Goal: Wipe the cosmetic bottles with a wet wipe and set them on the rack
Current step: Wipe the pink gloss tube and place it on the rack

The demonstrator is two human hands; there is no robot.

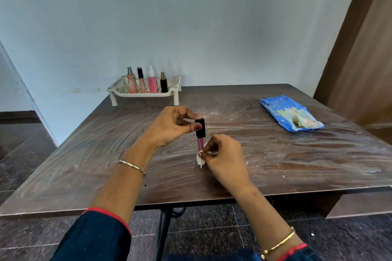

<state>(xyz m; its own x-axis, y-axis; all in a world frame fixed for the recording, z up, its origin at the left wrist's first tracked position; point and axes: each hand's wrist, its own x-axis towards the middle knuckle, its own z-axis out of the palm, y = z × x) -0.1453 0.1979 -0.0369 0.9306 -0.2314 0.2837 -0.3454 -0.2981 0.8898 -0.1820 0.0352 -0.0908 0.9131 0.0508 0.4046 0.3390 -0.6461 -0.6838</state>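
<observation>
pink and black, the lip gloss tube [200, 136] stands straight up over the middle of the brown wooden table [84, 165]. the left hand [171, 127] pinches its black cap between thumb and fingers, with the fingers curled in close. the right hand [224, 154] is at 4 o'clock from the tube. it pinches a small white wet wipe [200, 160] tight against the bottom of the pink part. i cannot tell if the tube's foot touches the table.

this looks like the wiping step, and i see no other tube waiting on the table. next, i think the wipe needs to rub up the whole tube, cap too, while the left hand holds it firm. then the tube has to go to the cream plastic rack [118, 89] at 11 o'clock, at the far edge by the wall. it should be set down softly so it does not knock the others. the free room looks to be at the rack's 3 o'clock end.

now the count. one tube is in the hands. four bottles stand on the rack: one peach spray bottle [131, 82], one thin tube with a black cap [141, 82], one pink spray bottle [152, 84] and one black bottle with a gold top [163, 85]. there is one rack and one wipe in the hand. one blue pack of wipes [275, 106] lies at 2 o'clock, open, with a wipe poking out. there is one bracelet [132, 167] on each wrist.
</observation>
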